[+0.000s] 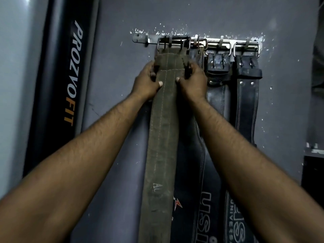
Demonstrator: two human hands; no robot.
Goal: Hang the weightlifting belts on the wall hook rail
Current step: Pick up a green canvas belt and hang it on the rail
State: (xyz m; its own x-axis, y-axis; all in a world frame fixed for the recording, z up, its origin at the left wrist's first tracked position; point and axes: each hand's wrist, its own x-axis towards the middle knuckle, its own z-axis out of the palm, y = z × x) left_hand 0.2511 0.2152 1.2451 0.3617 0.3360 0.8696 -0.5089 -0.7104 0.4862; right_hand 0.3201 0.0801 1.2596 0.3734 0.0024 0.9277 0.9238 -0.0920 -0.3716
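Forearms [98, 146] outstretched, left hand [146, 82] and right hand [192, 79] each with grip pinching the olive belt [163, 128].

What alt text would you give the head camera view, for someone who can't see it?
A person's left-hand grip and right-hand grip hold the edges of an olive weightlifting belt just below its metal buckle, which sits at the wall hook rail. Black leather belts hang from the rail to the right.

Olive belt [163, 128] w/ pale stitching; black belt [247, 111]; grey wall [114, 67]
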